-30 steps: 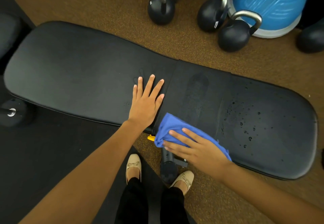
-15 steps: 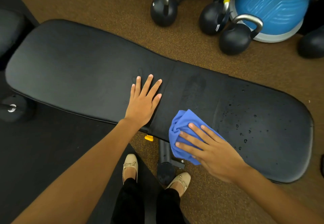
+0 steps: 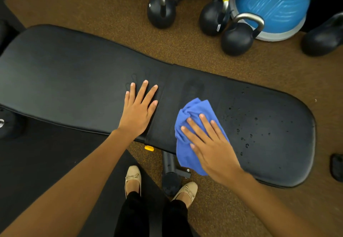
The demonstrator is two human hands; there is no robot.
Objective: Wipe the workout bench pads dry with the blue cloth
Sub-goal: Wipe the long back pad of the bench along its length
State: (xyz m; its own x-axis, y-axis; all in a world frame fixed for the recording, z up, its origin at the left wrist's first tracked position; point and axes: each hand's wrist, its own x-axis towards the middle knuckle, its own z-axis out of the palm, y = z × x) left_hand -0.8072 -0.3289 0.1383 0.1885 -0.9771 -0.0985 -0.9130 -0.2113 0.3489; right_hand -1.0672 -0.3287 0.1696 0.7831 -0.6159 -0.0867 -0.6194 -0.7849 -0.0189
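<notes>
A black workout bench lies flat across the view: a long back pad on the left and a seat pad on the right, with a narrow middle section between them. Water droplets dot the seat pad. My left hand rests flat with fingers spread on the right end of the back pad. My right hand presses the bunched blue cloth onto the pad just right of the middle section, left of the droplets; part of the cloth hangs over the near edge.
Three black kettlebells and a blue balance dome stand on the brown floor beyond the bench. A bench post and yellow knob sit by my feet. A black mat covers the floor at left.
My right hand has slid the blue cloth from the near edge up and rightward onto the pad, toward the droplets. My left hand has stayed flat in place.
</notes>
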